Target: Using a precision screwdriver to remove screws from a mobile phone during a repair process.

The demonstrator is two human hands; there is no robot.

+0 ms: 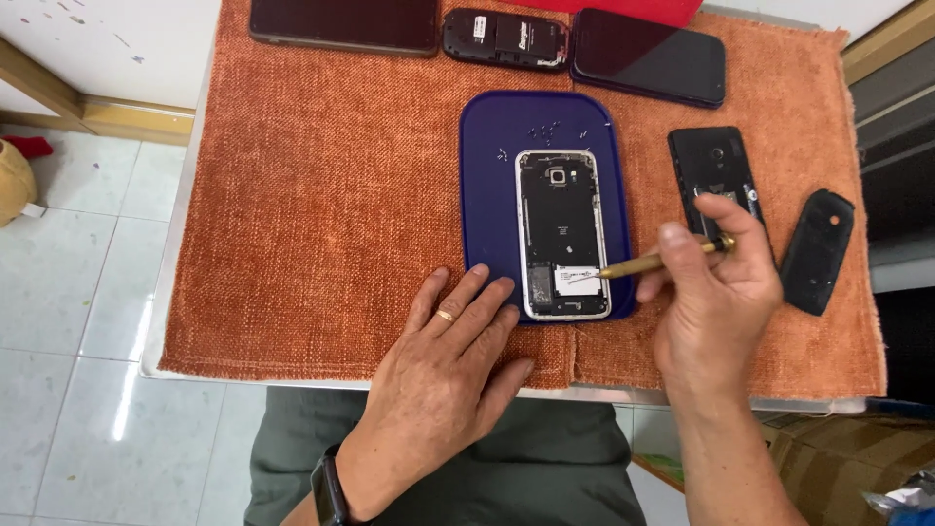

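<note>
Fingers: my right hand (716, 292) is pinching a brass screwdriver (662, 258); my left hand (453, 356) is lying spread, holding nothing.
Phone: the opened phone (563, 234) is lying just beyond my left fingertips, the screwdriver tip touching it.
Surface: I'm seeing a blue mat (487, 175) lying on an orange cloth (321, 214), a tiled floor (78, 292) below.

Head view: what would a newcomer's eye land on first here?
The opened phone, back off and insides showing, lies on a blue mat at the middle of an orange cloth. The right hand holds a brass screwdriver with its tip at the phone's lower part, while the left hand lies flat by the mat's near corner. Other phones line the cloth's far edge.
</note>
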